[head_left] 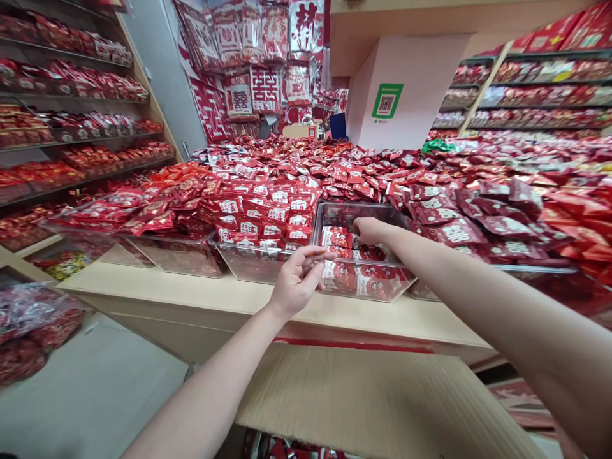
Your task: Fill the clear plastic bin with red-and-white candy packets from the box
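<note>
A clear plastic bin (362, 209) stands on the wooden counter, with a few rows of red and white packets (337, 237) at its bottom and front. My right hand (371, 231) reaches down inside it, fingers curled and pointing down; what they hold, if anything, is hidden. At the bin's front left corner is my left hand (297, 280), its thumb and fingers drawn together near the rim; whether something small is between them is too small to tell. Left of it sits a fuller bin of red packets (268, 220).
An open cardboard box (373, 389) with red packets inside is below the counter edge (201, 290). Dark red packets (459, 223) fill a bin at the right. Shelves (76, 102) line the left; a pillar (411, 70) carries a QR code sign.
</note>
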`<action>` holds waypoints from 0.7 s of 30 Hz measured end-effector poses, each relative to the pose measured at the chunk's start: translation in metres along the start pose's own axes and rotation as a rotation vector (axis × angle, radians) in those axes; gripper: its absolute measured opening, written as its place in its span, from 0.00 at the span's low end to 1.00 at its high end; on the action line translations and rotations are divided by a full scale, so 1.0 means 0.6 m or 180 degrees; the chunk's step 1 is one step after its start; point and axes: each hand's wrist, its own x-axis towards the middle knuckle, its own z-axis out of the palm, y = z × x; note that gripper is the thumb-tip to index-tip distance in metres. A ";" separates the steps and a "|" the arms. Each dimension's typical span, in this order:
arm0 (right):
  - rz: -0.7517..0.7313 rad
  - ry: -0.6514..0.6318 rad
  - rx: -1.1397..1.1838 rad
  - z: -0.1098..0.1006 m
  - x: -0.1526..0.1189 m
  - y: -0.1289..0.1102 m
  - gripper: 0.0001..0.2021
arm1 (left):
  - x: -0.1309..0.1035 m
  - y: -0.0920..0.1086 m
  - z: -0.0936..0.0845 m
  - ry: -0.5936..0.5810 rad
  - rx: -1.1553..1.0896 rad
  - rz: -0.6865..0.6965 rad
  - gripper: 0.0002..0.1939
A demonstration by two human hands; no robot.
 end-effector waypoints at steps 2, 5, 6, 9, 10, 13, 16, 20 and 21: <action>0.0069 -0.0030 -0.0036 -0.002 -0.004 -0.004 0.19 | -0.001 0.000 0.000 -0.0010 -0.0013 -0.0005 0.11; 0.0065 -0.0042 -0.0067 -0.002 -0.009 -0.009 0.17 | -0.001 0.001 0.000 0.0006 -0.0034 -0.0026 0.11; 0.0062 -0.0013 -0.0042 0.000 -0.010 -0.009 0.17 | -0.001 0.001 0.000 0.0011 -0.0043 -0.0030 0.11; 0.0113 0.0085 0.0122 0.006 -0.006 -0.007 0.18 | -0.002 0.002 -0.002 0.0028 -0.0062 -0.0029 0.11; 0.0131 0.0121 0.0166 0.006 -0.004 -0.005 0.17 | -0.002 0.002 -0.002 0.0035 -0.0069 -0.0034 0.11; 0.0137 0.0318 0.0196 -0.017 -0.011 -0.006 0.14 | -0.004 0.000 -0.005 0.0051 -0.0082 -0.0084 0.11; -0.0050 0.0868 0.0847 -0.069 -0.072 -0.026 0.12 | -0.006 -0.001 -0.008 0.0052 -0.0099 -0.0160 0.11; -0.1232 0.1354 0.2626 -0.109 -0.239 -0.062 0.17 | -0.008 -0.002 -0.009 0.0115 -0.0089 -0.0172 0.11; -0.1496 0.1318 0.2862 -0.106 -0.280 -0.066 0.16 | -0.008 -0.003 -0.008 0.0138 -0.0071 -0.0154 0.11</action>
